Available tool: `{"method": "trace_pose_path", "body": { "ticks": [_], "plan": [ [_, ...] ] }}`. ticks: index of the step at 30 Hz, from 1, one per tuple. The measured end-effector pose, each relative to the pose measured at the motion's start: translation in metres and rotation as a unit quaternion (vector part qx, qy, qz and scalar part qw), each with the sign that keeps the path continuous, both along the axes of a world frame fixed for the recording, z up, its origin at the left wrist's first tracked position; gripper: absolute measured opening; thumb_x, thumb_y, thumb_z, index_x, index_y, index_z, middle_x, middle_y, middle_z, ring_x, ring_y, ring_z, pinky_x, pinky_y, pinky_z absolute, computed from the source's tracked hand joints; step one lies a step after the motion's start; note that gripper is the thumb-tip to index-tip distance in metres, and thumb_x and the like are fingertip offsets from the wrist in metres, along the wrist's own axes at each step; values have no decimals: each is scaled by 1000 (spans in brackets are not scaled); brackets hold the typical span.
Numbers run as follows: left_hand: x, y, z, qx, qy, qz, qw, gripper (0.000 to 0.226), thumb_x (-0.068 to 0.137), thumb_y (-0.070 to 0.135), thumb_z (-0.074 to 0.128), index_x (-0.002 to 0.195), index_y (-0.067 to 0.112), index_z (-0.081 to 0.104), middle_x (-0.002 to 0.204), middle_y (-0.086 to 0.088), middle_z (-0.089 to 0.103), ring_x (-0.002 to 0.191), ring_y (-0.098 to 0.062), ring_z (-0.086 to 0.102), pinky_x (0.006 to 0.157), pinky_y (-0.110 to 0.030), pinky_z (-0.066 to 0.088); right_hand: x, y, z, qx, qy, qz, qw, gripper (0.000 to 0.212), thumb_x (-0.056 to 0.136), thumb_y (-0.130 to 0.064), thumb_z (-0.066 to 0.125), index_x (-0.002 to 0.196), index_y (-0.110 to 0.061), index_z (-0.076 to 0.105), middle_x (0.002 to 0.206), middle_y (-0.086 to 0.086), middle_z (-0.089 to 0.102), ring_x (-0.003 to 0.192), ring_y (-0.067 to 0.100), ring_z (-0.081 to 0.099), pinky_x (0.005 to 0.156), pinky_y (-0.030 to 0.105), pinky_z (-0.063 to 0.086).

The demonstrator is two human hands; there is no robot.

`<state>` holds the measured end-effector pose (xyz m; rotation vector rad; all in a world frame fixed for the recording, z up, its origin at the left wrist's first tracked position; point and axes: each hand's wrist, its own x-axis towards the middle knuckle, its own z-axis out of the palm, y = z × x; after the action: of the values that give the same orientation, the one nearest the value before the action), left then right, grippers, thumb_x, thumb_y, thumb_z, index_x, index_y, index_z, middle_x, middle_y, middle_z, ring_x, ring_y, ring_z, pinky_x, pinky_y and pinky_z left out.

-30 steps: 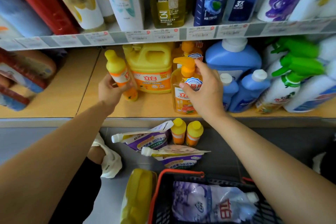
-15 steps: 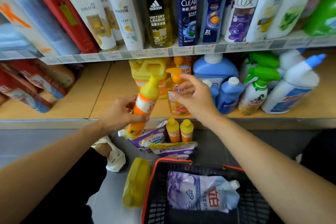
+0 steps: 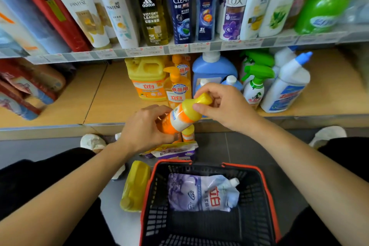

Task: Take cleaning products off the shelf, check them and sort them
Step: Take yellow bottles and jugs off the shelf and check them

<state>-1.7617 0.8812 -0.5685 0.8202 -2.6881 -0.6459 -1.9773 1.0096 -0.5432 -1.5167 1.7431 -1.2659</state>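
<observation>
Two tiers of store shelving filled the background, a pale wooden lower shelf under a price-tag rail, with grey floor below. A black mesh basket with an orange rim stood on the floor nearest the camera and held one lilac-and-white refill pouch lying flat. Beside the basket a yellow jug lay on its side. On the lower shelf stood another yellow jug, a blue jug, a white angled-neck bottle with a blue cap, green-trigger sprayers and an orange pump bottle. In front of the shelf lip, above the floor, both hands held the small dish-soap bottle: orange body, white label band, bulbous yellow cap, tilted with the cap up and to the right. The left hand gripped its lower body; the right hand curled its fingers and thumb round the cap. Readable on the upper tier were PANTENE, adidas VICTORY LEAGUE, CLEAR and LUX; the yellow jug and the pouch carried red Chinese lettering. The held bottle's label print was too blurred to read, and the left hand hid its base. More pouches and another small bottle sat on the floor, partly hidden behind the hands.
</observation>
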Motion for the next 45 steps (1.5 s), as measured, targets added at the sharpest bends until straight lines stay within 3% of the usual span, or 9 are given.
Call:
{"method": "trace_pose_path", "body": {
  "ticks": [8, 11, 14, 19, 23, 29, 35, 40, 45],
  "plan": [
    [-25, 22, -10, -39, 27, -9, 999, 71, 59, 72, 75, 119, 36, 66, 104, 10, 70, 85, -15, 67, 68, -38, 56, -17, 30, -9, -9, -6, -77, 997, 18, 90, -25, 74, 99, -12, 66, 77, 15, 66, 58, 10, 51, 53, 31, 45],
    [-28, 22, -9, 66, 48, -7, 997, 73, 52, 70, 82, 116, 41, 62, 95, 15, 69, 79, -8, 67, 70, -41, 57, -25, 33, -3, -8, -66, -16, 998, 11, 93, -13, 68, 103, -16, 64, 82, -8, 68, 68, -1, 57, 58, 13, 44],
    [-31, 21, -8, 220, 81, -31, 972, 68, 52, 56, 91, 112, 39, 64, 92, 3, 68, 80, -19, 68, 72, -48, 59, -33, 34, 4, -8, -91, 25, 996, 17, 97, -5, 61, 109, -17, 63, 84, -25, 65, 68, -5, 56, 59, 9, 43],
    [-28, 23, -8, 488, 95, -100, 862, 52, 73, 30, 84, 122, 18, 70, 115, -16, 74, 106, -32, 71, 86, -38, 58, -43, 34, 13, 15, -176, 67, 982, 25, 104, -14, 49, 123, -21, 64, 65, -6, 51, 56, 12, 39, 54, 24, 37],
    [-25, 25, -7, 566, 68, -100, 816, 58, 76, 37, 81, 127, 15, 68, 122, -15, 72, 109, -29, 71, 86, -31, 57, -45, 32, 13, 29, -247, 73, 966, 32, 101, -25, 46, 127, -18, 63, 63, 1, 49, 57, 13, 43, 54, 23, 39],
    [-28, 34, -9, 491, 82, -70, 864, 58, 72, 34, 81, 125, 14, 66, 116, -14, 74, 106, -30, 71, 90, -38, 59, -38, 31, 12, 23, -98, 0, 995, 15, 96, -18, 63, 110, -23, 66, 69, 3, 60, 61, 13, 54, 51, 22, 45],
    [-32, 40, -15, 305, 103, -7, 947, 65, 53, 60, 89, 109, 42, 61, 95, -2, 67, 88, -23, 67, 72, -42, 58, -29, 29, 8, 1, 6, -70, 998, 21, 94, -19, 67, 114, -23, 70, 84, 5, 63, 73, 25, 54, 69, 45, 54],
    [-29, 39, -18, 188, 78, 22, 979, 74, 51, 75, 81, 113, 44, 55, 95, 12, 68, 89, -10, 67, 74, -51, 57, -29, 29, 11, -4, -61, -80, 995, 21, 98, -16, 61, 113, -23, 74, 72, -16, 69, 62, 19, 63, 69, 47, 59],
    [-28, 40, -18, 180, 84, 19, 980, 74, 51, 73, 82, 113, 42, 55, 95, 12, 69, 89, -11, 68, 74, -52, 57, -29, 28, 11, -3, -126, -76, 989, 26, 102, -10, 51, 104, -22, 75, 80, -8, 71, 64, 15, 64, 68, 35, 57]
  ]
}}
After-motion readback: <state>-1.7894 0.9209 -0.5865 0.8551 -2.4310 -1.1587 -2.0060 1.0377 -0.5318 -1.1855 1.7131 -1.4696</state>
